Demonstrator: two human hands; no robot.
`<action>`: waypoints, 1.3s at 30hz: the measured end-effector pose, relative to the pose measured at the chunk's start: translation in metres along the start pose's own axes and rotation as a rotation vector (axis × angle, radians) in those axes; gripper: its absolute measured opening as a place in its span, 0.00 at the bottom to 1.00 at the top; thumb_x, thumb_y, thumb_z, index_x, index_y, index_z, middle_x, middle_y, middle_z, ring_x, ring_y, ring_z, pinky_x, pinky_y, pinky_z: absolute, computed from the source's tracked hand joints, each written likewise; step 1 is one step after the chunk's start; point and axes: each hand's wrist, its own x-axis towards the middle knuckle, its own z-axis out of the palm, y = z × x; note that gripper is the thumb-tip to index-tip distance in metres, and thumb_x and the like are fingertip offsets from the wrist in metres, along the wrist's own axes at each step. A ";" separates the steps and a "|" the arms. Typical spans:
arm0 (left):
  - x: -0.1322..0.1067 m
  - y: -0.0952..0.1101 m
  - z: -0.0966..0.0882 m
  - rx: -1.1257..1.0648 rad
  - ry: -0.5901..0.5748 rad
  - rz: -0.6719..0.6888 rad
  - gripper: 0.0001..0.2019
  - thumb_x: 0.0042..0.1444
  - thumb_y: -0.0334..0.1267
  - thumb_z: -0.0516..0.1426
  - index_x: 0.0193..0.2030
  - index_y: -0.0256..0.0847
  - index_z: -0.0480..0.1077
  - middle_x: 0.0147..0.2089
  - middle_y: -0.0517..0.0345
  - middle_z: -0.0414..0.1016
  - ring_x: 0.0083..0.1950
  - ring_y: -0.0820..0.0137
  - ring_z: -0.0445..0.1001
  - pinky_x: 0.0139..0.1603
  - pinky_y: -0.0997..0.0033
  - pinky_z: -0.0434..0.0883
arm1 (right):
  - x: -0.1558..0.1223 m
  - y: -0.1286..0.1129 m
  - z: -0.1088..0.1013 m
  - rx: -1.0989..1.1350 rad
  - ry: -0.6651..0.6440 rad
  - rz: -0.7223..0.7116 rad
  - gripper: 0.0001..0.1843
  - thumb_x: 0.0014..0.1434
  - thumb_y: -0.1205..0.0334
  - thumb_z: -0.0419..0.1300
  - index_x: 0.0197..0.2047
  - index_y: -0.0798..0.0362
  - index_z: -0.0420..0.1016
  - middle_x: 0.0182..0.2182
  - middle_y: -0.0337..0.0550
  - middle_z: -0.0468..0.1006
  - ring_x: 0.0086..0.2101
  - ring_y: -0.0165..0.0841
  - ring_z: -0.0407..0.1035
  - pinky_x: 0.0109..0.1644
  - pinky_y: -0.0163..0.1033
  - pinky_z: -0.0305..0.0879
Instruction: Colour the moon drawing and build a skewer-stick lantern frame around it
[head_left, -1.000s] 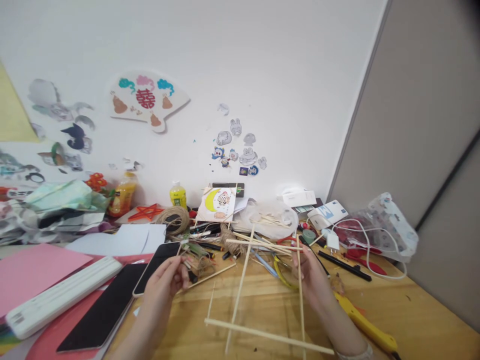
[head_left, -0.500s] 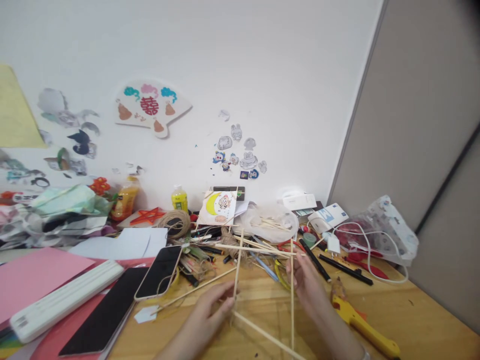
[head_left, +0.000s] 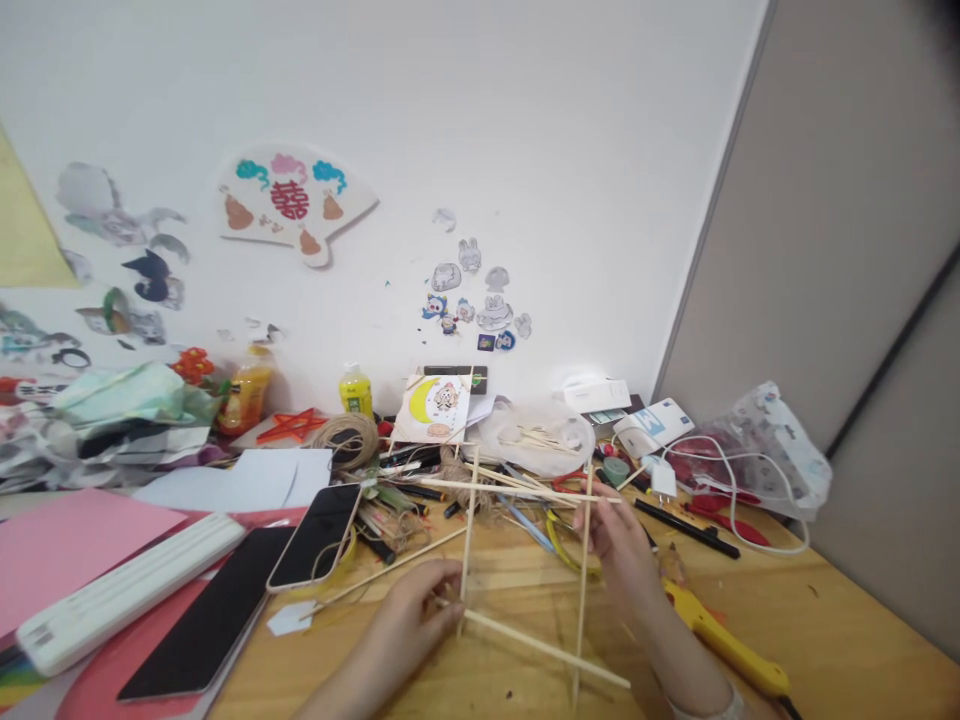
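Fingers pinched almost closed, the left hand (head_left: 416, 625) has the stick frame (head_left: 469, 530) by its lower left corner; right hand (head_left: 624, 555), fingers curled in, grips the upper right! Frame's between them, nearer than the clutter lining the wooden table's (head_left: 832, 625) back edge.

The scene is lit evenly and rather brightly, with a cool, soft light, and its source cannot be told. The white wall (head_left: 570, 150) is shown pale, while the grey panel (head_left: 840, 250) toward three o'clock is left dimmer. A soft shadow is cast below the paper fan (head_left: 298, 205) at ten o'clock; faint ones are seen under the wooden sticks (head_left: 582, 600) near six. The corner at two o'clock is darkened. Small drawings (head_left: 150, 275) toward nine o'clock are slightly blurred.
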 end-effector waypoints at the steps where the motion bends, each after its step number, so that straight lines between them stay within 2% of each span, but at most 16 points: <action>1: 0.000 0.000 0.000 0.010 0.009 0.002 0.12 0.48 0.30 0.54 0.39 0.39 0.74 0.36 0.55 0.77 0.38 0.64 0.72 0.40 0.69 0.67 | 0.000 -0.001 -0.001 -0.002 -0.007 -0.021 0.21 0.53 0.44 0.63 0.42 0.51 0.74 0.22 0.38 0.74 0.22 0.29 0.63 0.23 0.32 0.57; 4: 0.000 -0.001 0.002 0.046 0.044 0.018 0.09 0.49 0.31 0.54 0.36 0.40 0.73 0.34 0.56 0.76 0.36 0.65 0.71 0.39 0.70 0.66 | -0.001 -0.007 -0.002 -0.010 -0.010 -0.095 0.19 0.52 0.45 0.64 0.41 0.49 0.75 0.25 0.39 0.77 0.26 0.31 0.68 0.28 0.34 0.62; 7: -0.001 -0.001 0.002 0.078 0.070 0.035 0.09 0.50 0.32 0.54 0.38 0.40 0.73 0.35 0.56 0.76 0.35 0.65 0.71 0.38 0.70 0.65 | -0.002 -0.012 -0.002 -0.041 -0.018 -0.157 0.18 0.53 0.45 0.64 0.40 0.48 0.77 0.37 0.43 0.80 0.32 0.33 0.71 0.37 0.38 0.67; 9: -0.001 0.001 0.001 0.095 0.064 0.029 0.09 0.51 0.32 0.53 0.37 0.40 0.73 0.33 0.56 0.75 0.34 0.66 0.71 0.36 0.71 0.65 | -0.003 -0.013 -0.001 -0.065 -0.033 -0.180 0.17 0.55 0.46 0.62 0.40 0.49 0.77 0.40 0.44 0.80 0.36 0.35 0.72 0.42 0.41 0.67; 12: -0.003 0.004 0.000 0.088 0.041 0.002 0.10 0.50 0.33 0.54 0.38 0.40 0.73 0.33 0.55 0.76 0.33 0.65 0.71 0.34 0.70 0.66 | -0.003 -0.012 0.001 -0.091 -0.036 -0.185 0.17 0.56 0.46 0.62 0.41 0.49 0.78 0.38 0.45 0.80 0.37 0.36 0.73 0.45 0.43 0.68; 17: -0.002 0.007 -0.001 0.060 -0.005 -0.024 0.12 0.50 0.35 0.55 0.41 0.39 0.73 0.41 0.51 0.79 0.39 0.62 0.74 0.41 0.67 0.68 | -0.004 -0.007 0.000 -0.110 -0.046 -0.166 0.17 0.57 0.48 0.61 0.44 0.49 0.76 0.35 0.44 0.80 0.42 0.39 0.72 0.47 0.45 0.67; 21: -0.001 0.010 -0.001 0.083 -0.040 -0.032 0.11 0.51 0.35 0.54 0.40 0.40 0.73 0.39 0.51 0.79 0.39 0.62 0.74 0.41 0.67 0.68 | -0.005 -0.005 -0.001 -0.145 -0.088 -0.176 0.16 0.57 0.49 0.61 0.44 0.49 0.76 0.32 0.43 0.79 0.38 0.37 0.71 0.43 0.42 0.66; 27: -0.002 0.009 -0.001 0.055 -0.043 -0.023 0.10 0.52 0.35 0.53 0.39 0.41 0.72 0.40 0.52 0.79 0.41 0.61 0.75 0.43 0.66 0.68 | -0.008 -0.010 0.001 -0.333 -0.260 -0.237 0.14 0.62 0.50 0.56 0.34 0.50 0.75 0.31 0.41 0.74 0.34 0.33 0.67 0.42 0.37 0.61; 29: -0.002 0.007 -0.001 0.036 -0.042 -0.020 0.08 0.52 0.35 0.53 0.37 0.41 0.72 0.40 0.53 0.79 0.41 0.61 0.74 0.44 0.65 0.68 | -0.008 -0.011 0.001 -0.401 -0.337 -0.233 0.14 0.62 0.50 0.54 0.35 0.50 0.74 0.31 0.41 0.73 0.34 0.33 0.66 0.41 0.37 0.61; 32: -0.001 0.006 -0.003 0.018 -0.019 -0.042 0.09 0.51 0.36 0.53 0.37 0.40 0.72 0.40 0.52 0.79 0.42 0.60 0.74 0.44 0.64 0.68 | -0.006 -0.010 -0.001 -0.500 -0.443 -0.169 0.15 0.61 0.50 0.55 0.44 0.50 0.73 0.36 0.42 0.74 0.39 0.36 0.68 0.46 0.41 0.63; 35: 0.000 0.005 -0.006 0.022 0.011 -0.057 0.09 0.50 0.37 0.53 0.36 0.39 0.72 0.37 0.51 0.78 0.40 0.58 0.74 0.43 0.62 0.68 | -0.004 -0.009 -0.006 -0.619 -0.602 -0.039 0.25 0.58 0.55 0.58 0.58 0.49 0.65 0.42 0.45 0.74 0.44 0.38 0.69 0.52 0.45 0.62; 39: 0.002 0.002 -0.009 0.029 0.023 -0.059 0.11 0.50 0.38 0.53 0.37 0.38 0.72 0.37 0.50 0.78 0.39 0.58 0.75 0.42 0.62 0.69 | -0.002 -0.011 -0.013 -0.769 -0.801 0.065 0.36 0.50 0.65 0.62 0.63 0.47 0.60 0.45 0.44 0.74 0.46 0.38 0.69 0.55 0.46 0.62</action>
